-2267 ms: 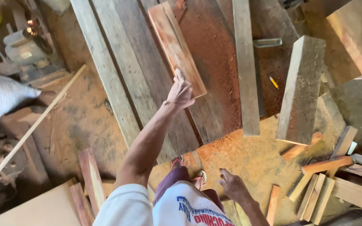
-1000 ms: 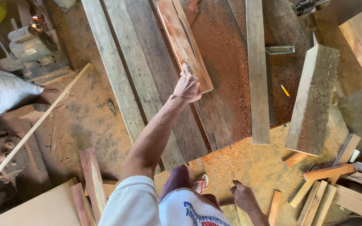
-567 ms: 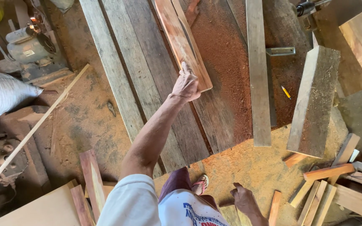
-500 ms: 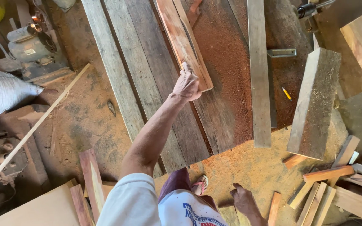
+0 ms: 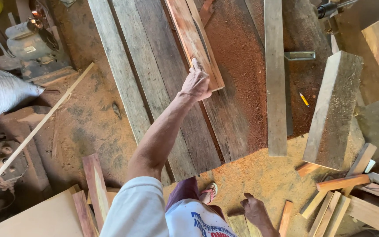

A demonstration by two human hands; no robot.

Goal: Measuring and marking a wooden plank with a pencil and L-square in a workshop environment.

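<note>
Reddish board (image 5: 192,37) sits lengthwise on our bench of grey planks (image 5: 154,83), running up and away from us beside a patch of red sawdust (image 5: 242,74). Our left hand (image 5: 197,82) is pressed on its near end, fingers curled over the board's edge. Our right hand (image 5: 254,210) hangs low by the hip, loosely curled, holding nothing. Further right we've got a long pale plank (image 5: 276,79), a thick block (image 5: 334,109) and a yellow pencil (image 5: 303,99).

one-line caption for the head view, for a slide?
Left hand pushes the near end of a reddish board on a sawdust-covered plank bench; right hand hangs free.
</note>
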